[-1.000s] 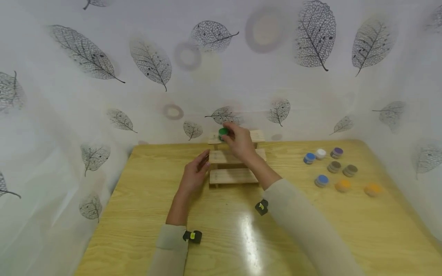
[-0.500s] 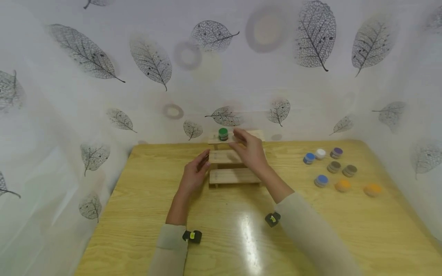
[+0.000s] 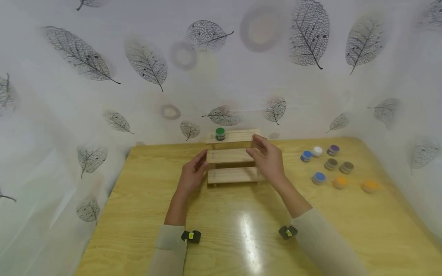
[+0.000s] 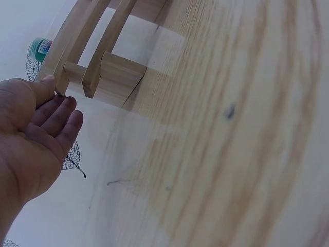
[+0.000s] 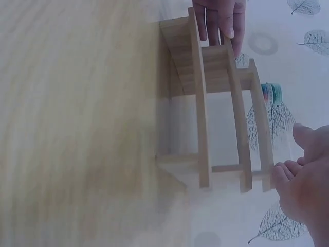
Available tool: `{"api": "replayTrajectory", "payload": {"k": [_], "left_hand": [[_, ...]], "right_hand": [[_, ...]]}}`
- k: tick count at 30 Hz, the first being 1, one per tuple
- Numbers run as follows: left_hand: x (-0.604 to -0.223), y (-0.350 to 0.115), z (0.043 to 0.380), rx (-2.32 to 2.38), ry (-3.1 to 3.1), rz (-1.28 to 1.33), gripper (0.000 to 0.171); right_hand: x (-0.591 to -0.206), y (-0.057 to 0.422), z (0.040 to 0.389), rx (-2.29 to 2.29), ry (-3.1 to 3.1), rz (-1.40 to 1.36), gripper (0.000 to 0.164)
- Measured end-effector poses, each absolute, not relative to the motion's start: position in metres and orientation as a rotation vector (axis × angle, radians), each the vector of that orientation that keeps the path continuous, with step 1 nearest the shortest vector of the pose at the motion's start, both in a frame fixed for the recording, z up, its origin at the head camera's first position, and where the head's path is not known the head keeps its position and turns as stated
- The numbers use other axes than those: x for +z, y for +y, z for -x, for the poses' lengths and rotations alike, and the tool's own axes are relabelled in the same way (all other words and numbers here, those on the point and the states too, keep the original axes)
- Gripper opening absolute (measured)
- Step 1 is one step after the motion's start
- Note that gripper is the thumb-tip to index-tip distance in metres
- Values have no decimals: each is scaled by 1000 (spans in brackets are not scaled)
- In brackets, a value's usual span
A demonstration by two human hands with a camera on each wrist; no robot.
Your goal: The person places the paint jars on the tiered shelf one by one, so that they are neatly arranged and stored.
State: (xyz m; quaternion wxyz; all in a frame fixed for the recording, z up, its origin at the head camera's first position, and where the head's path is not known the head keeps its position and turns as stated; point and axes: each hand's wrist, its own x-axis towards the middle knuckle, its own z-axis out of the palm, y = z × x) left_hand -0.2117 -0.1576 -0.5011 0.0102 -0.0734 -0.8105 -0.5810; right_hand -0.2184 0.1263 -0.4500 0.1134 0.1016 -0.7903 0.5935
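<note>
A small three-tier wooden shelf (image 3: 231, 156) stands near the back of the table. On the left part of its top tier is a green-lidded paint jar (image 3: 220, 134), upright; the right wrist view shows the same jar (image 5: 271, 93) sideways. My left hand (image 3: 192, 174) holds the left end of the middle tier, thumb and fingers at the board's end, as the left wrist view shows of that hand (image 4: 36, 126). Beside the shelf's right end, my right hand (image 3: 271, 159) is apart from the jar with loosely bent fingers and nothing in them.
To the right on the table (image 3: 138, 199) stand several other paint jars: blue (image 3: 306, 156), white (image 3: 317, 151), purple (image 3: 333, 150), dark ones (image 3: 331, 164), another blue (image 3: 319, 178) and blurred orange ones (image 3: 340, 182). A leaf-print curtain (image 3: 145, 23) hangs behind the table.
My right hand has let go of the green-lidded paint jar and moved right along the shelf. The jar stays on the top tier. My left hand keeps its place; the head view shifted slightly.
</note>
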Motion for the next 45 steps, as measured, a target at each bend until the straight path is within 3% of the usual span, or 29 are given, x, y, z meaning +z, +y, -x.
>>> {"api": "replayTrajectory", "payload": {"k": [13,25,45], "left_hand": [[-502,-161,213,-1795,-2526,252,52],[-503,-160,207,-1798,-2521,244,52],[-501,-154,207,-1822,-2535,209,52]], "right_hand": [[-480,171,175,1480,-2384,-265,53],[-498,218,126,1396,-2554,-47,57],[-496,300,95,1254,-2533,315,53]]}}
